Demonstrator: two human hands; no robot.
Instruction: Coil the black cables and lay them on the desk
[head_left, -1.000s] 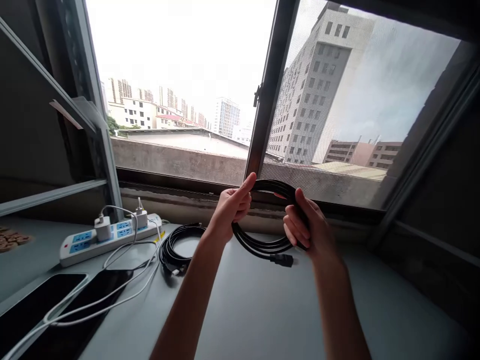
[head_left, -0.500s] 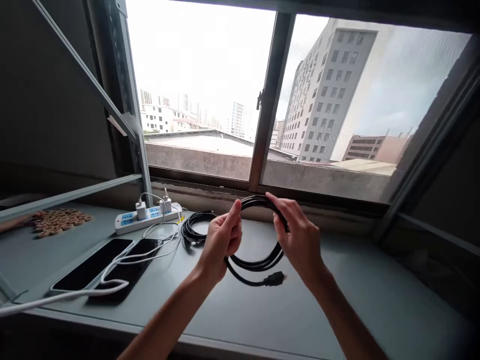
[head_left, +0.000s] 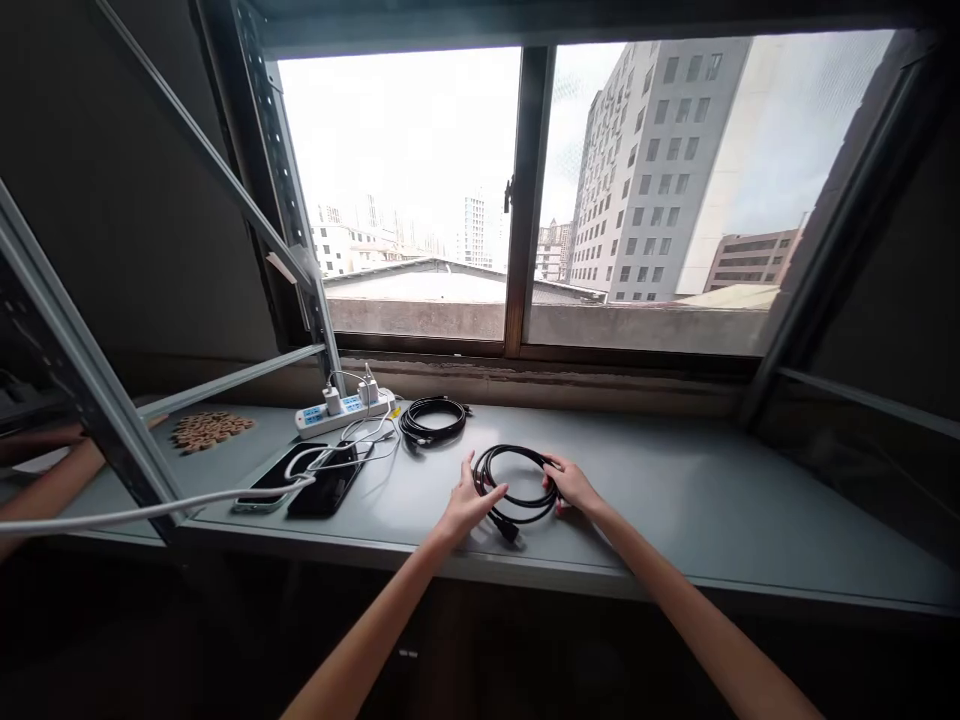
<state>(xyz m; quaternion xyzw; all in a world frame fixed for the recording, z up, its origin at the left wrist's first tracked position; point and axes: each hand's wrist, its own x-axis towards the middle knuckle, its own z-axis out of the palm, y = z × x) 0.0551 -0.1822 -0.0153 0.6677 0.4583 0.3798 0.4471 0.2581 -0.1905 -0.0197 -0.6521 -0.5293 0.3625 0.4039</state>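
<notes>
A coiled black cable (head_left: 525, 518) rests on the grey tabletop near its front edge, with its plug (head_left: 510, 532) pointing toward me. At the coil's left side is my left hand (head_left: 463, 508), thumb and forefinger spread apart, the thumb lying across the loops. On the right side, my right hand (head_left: 574, 487) has its fingers closed around the loops. Some of its fingertips are hidden beneath the cable. Farther back on the left lies a second black cable coil (head_left: 433, 437), untouched.
A white power strip (head_left: 341, 412) with chargers stands at the back left. Two phones (head_left: 326, 490) lie before it, crossed by white cables (head_left: 150, 515). Metal shelf posts (head_left: 82, 350) rise at left; beyond are wooden pieces (head_left: 210, 432) and another person's arm (head_left: 67, 485).
Both hands have lowered the coil from mid-air onto the tabletop. My left hand has loosened from a closed grip to spread fingers. The head view has shifted, showing more at left.
</notes>
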